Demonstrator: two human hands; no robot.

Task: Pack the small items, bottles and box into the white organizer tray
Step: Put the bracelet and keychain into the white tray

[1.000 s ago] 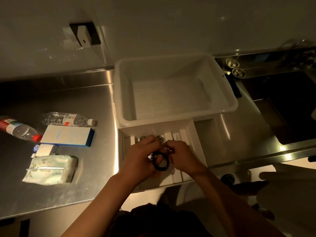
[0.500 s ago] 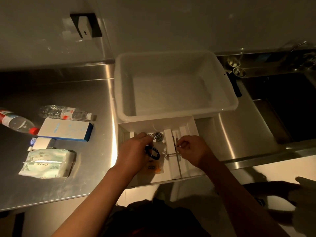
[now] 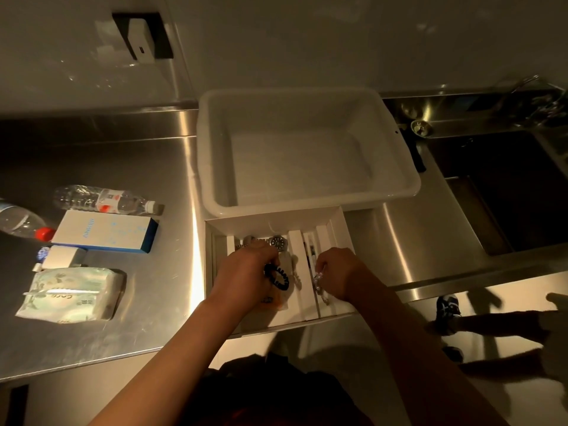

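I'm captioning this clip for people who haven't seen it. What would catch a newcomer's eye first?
First, the two hands at centre over the white organizer tray: the left hand holds a black coiled hair tie, and the right hand pinches a small shiny metal item. Next, the big empty white tub just behind the tray. Then the unpacked things on the steel counter at left: two bottles, a blue-and-white box and a tissue pack.

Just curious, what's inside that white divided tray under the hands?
In the tray: a wristwatch and a black coiled hair tie held by the left hand. The hands hide the rest.
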